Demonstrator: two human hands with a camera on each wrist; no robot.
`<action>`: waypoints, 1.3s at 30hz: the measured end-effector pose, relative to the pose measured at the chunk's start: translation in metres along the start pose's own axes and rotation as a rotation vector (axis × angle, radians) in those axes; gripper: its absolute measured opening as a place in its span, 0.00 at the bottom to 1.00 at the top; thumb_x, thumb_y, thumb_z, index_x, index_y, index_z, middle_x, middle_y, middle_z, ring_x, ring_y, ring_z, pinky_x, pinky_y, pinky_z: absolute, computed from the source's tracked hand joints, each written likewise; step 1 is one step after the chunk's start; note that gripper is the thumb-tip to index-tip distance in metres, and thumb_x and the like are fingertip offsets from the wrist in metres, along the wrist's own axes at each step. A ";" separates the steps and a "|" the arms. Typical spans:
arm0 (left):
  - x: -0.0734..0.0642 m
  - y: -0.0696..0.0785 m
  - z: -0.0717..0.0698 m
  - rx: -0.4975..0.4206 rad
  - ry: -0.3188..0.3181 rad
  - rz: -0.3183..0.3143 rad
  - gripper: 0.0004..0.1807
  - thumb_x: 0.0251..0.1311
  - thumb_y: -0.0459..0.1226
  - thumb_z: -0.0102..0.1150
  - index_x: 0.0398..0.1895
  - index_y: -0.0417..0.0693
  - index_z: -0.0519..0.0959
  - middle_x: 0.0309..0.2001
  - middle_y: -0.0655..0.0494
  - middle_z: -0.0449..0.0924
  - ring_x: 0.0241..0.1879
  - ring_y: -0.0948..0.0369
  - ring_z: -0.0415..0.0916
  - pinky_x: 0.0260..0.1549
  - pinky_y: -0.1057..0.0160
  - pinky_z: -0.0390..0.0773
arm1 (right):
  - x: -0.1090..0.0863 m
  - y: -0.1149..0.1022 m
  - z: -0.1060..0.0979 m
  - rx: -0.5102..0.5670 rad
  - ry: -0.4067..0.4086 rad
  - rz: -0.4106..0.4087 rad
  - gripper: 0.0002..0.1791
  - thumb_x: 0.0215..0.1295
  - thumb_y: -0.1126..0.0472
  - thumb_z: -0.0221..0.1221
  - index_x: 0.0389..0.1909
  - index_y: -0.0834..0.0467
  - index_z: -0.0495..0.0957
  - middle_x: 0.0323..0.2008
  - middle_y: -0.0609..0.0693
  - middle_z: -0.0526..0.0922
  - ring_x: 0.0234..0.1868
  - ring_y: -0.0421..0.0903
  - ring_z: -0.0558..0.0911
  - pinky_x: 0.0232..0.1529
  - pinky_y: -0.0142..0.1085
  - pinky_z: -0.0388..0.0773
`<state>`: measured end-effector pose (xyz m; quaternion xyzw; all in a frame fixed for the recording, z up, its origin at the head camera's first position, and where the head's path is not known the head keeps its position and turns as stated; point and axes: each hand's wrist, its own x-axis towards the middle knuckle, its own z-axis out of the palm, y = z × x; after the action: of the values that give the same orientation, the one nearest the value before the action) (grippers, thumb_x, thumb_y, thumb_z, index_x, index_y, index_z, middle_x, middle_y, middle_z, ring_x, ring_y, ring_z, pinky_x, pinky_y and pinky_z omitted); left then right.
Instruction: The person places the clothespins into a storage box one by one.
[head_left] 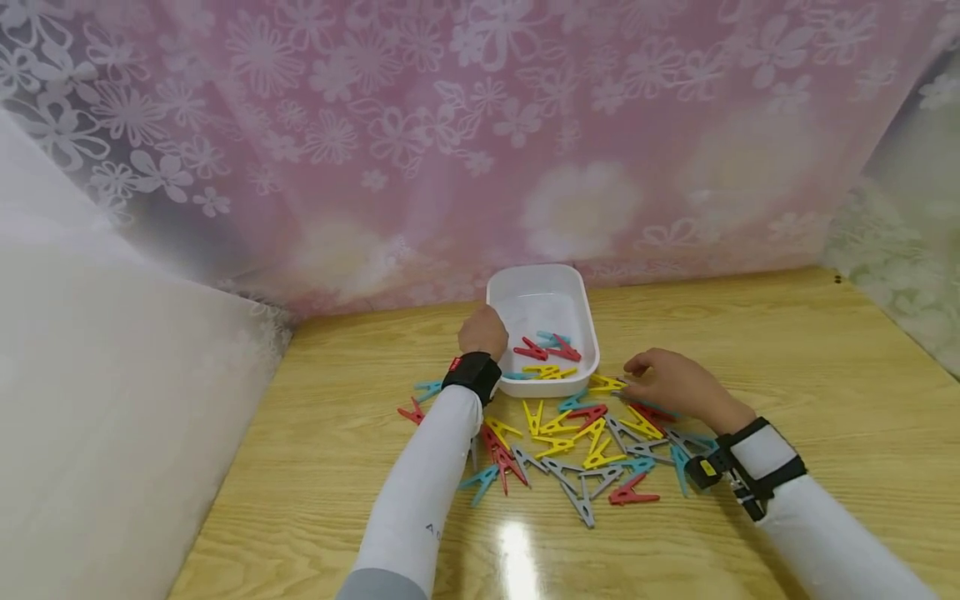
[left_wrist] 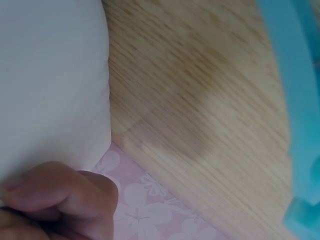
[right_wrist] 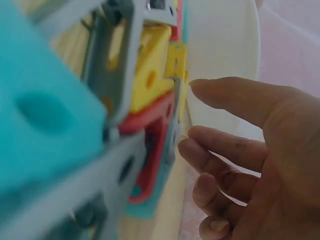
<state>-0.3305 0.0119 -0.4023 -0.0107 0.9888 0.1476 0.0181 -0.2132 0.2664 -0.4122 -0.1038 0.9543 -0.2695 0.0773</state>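
Note:
A white plastic tub [head_left: 590, 333] stands near the back of the table, with several red, yellow and blue clothespins [head_left: 564, 348] inside. My left hand [head_left: 483, 332] is at its left rim; in the left wrist view the bent fingers [left_wrist: 75, 195] grip the edge beside the tub wall [left_wrist: 50, 85]. Right of the tub, my right hand [head_left: 678, 385] hovers at the edge of a loose pile of clothespins [head_left: 592, 450]. The right wrist view shows its thumb and fingers spread apart with nothing between them, the tips close to a yellow clothespin [right_wrist: 176, 62].
The pile of yellow, red, grey and blue clothespins spreads over the wooden table [head_left: 315, 500] in front of the tub. A blue one [head_left: 427, 388] and a red one [head_left: 411, 410] lie left of my left forearm. A pink flowered cloth [head_left: 450, 167] hangs behind.

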 end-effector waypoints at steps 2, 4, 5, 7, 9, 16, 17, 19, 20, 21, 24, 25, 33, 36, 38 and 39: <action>-0.001 -0.002 -0.001 -0.007 0.001 -0.007 0.14 0.67 0.38 0.54 0.48 0.37 0.77 0.36 0.47 0.81 0.32 0.54 0.82 0.32 0.57 0.82 | 0.003 -0.002 0.003 -0.036 -0.004 -0.013 0.26 0.58 0.49 0.65 0.49 0.66 0.79 0.42 0.56 0.82 0.42 0.53 0.80 0.44 0.51 0.76; -0.001 -0.004 -0.002 -0.008 0.003 -0.014 0.14 0.67 0.38 0.55 0.48 0.37 0.77 0.36 0.47 0.80 0.33 0.54 0.81 0.33 0.57 0.82 | 0.005 -0.005 0.006 -0.072 -0.004 -0.030 0.25 0.57 0.50 0.66 0.47 0.66 0.80 0.40 0.55 0.82 0.40 0.51 0.81 0.43 0.50 0.76; -0.001 -0.004 -0.002 -0.010 0.005 -0.018 0.14 0.66 0.38 0.55 0.47 0.37 0.77 0.36 0.47 0.80 0.32 0.54 0.81 0.33 0.56 0.82 | 0.007 -0.006 0.007 -0.086 -0.004 -0.039 0.23 0.57 0.51 0.66 0.46 0.65 0.80 0.39 0.54 0.83 0.39 0.50 0.81 0.42 0.49 0.77; -0.001 -0.005 -0.002 -0.008 0.008 -0.020 0.14 0.66 0.38 0.55 0.47 0.37 0.77 0.36 0.46 0.80 0.33 0.54 0.81 0.33 0.56 0.82 | 0.008 -0.007 0.010 -0.109 -0.002 -0.042 0.21 0.57 0.52 0.66 0.44 0.64 0.81 0.37 0.52 0.83 0.37 0.47 0.80 0.40 0.47 0.77; -0.001 -0.006 -0.001 -0.003 0.009 -0.018 0.13 0.66 0.38 0.55 0.47 0.37 0.77 0.36 0.47 0.81 0.33 0.54 0.81 0.33 0.56 0.82 | 0.009 -0.008 0.011 -0.122 -0.004 -0.043 0.19 0.58 0.52 0.66 0.42 0.63 0.82 0.35 0.52 0.83 0.35 0.46 0.80 0.39 0.47 0.78; 0.004 -0.007 0.002 -0.009 0.019 -0.003 0.11 0.67 0.38 0.54 0.42 0.40 0.81 0.35 0.48 0.82 0.32 0.54 0.81 0.32 0.56 0.82 | 0.005 -0.009 0.001 -0.089 0.006 -0.008 0.20 0.61 0.52 0.63 0.45 0.64 0.81 0.37 0.52 0.83 0.32 0.44 0.79 0.36 0.45 0.77; 0.005 -0.007 0.003 -0.010 0.018 -0.003 0.11 0.67 0.38 0.54 0.42 0.40 0.81 0.35 0.48 0.81 0.32 0.54 0.81 0.32 0.56 0.82 | 0.004 -0.010 -0.002 -0.077 0.014 -0.002 0.20 0.62 0.52 0.63 0.46 0.65 0.81 0.38 0.53 0.83 0.32 0.45 0.79 0.36 0.45 0.77; 0.006 -0.007 0.004 -0.014 0.018 0.000 0.11 0.67 0.38 0.54 0.42 0.40 0.80 0.35 0.48 0.81 0.32 0.54 0.81 0.32 0.56 0.82 | 0.003 -0.013 -0.010 -0.067 0.041 0.006 0.21 0.64 0.51 0.61 0.47 0.65 0.80 0.40 0.55 0.83 0.35 0.48 0.80 0.36 0.47 0.77; 0.006 -0.006 0.004 -0.019 0.014 -0.004 0.11 0.67 0.38 0.54 0.42 0.40 0.80 0.35 0.48 0.81 0.32 0.54 0.81 0.32 0.56 0.82 | 0.003 -0.016 -0.014 -0.068 0.059 0.008 0.22 0.65 0.51 0.61 0.48 0.66 0.80 0.41 0.56 0.82 0.36 0.50 0.80 0.36 0.48 0.77; 0.006 -0.006 0.004 -0.018 0.010 -0.006 0.11 0.67 0.39 0.54 0.43 0.39 0.80 0.36 0.48 0.81 0.32 0.54 0.81 0.33 0.56 0.82 | 0.004 -0.018 -0.018 -0.074 0.079 0.008 0.22 0.65 0.51 0.60 0.48 0.66 0.80 0.41 0.57 0.82 0.37 0.51 0.81 0.37 0.48 0.77; 0.005 -0.004 0.004 -0.015 0.004 -0.007 0.12 0.67 0.39 0.54 0.44 0.40 0.79 0.36 0.48 0.81 0.33 0.54 0.81 0.33 0.57 0.82 | 0.008 -0.028 -0.027 -0.088 0.136 -0.004 0.23 0.65 0.50 0.60 0.49 0.66 0.79 0.43 0.59 0.82 0.41 0.55 0.80 0.39 0.51 0.76; 0.005 -0.003 0.004 -0.012 0.002 -0.007 0.12 0.67 0.39 0.54 0.44 0.40 0.79 0.36 0.49 0.81 0.33 0.54 0.81 0.33 0.57 0.82 | 0.011 -0.032 -0.029 -0.091 0.152 -0.014 0.23 0.65 0.51 0.60 0.50 0.66 0.79 0.44 0.60 0.82 0.42 0.56 0.80 0.40 0.52 0.76; 0.002 0.000 0.007 0.016 0.018 -0.020 0.13 0.66 0.41 0.56 0.46 0.40 0.79 0.36 0.50 0.81 0.33 0.56 0.82 0.32 0.58 0.82 | 0.044 -0.068 -0.023 -0.099 0.171 -0.159 0.19 0.63 0.55 0.63 0.47 0.66 0.80 0.41 0.58 0.83 0.40 0.55 0.80 0.41 0.49 0.75; 0.003 -0.001 0.008 0.026 0.020 -0.027 0.14 0.66 0.42 0.56 0.47 0.40 0.78 0.36 0.51 0.81 0.32 0.57 0.82 0.31 0.59 0.82 | 0.055 -0.075 -0.016 -0.097 0.133 -0.180 0.20 0.63 0.54 0.63 0.48 0.66 0.80 0.43 0.59 0.83 0.43 0.57 0.80 0.44 0.50 0.76; 0.005 -0.002 0.006 0.032 0.019 -0.029 0.15 0.66 0.42 0.56 0.48 0.40 0.77 0.36 0.51 0.81 0.32 0.57 0.82 0.32 0.59 0.82 | 0.059 -0.078 -0.013 -0.080 0.111 -0.182 0.22 0.63 0.54 0.63 0.49 0.68 0.79 0.45 0.61 0.82 0.45 0.58 0.79 0.46 0.51 0.75; 0.006 -0.003 0.006 0.037 0.018 -0.029 0.15 0.66 0.42 0.56 0.48 0.40 0.77 0.36 0.51 0.81 0.32 0.57 0.82 0.32 0.59 0.82 | 0.061 -0.078 -0.013 -0.071 0.105 -0.179 0.22 0.64 0.54 0.62 0.50 0.68 0.79 0.45 0.61 0.81 0.44 0.58 0.79 0.46 0.51 0.76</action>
<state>-0.3361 0.0104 -0.4088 -0.0261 0.9912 0.1289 0.0115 -0.2624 0.1928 -0.3656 -0.1769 0.9529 -0.2463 -0.0007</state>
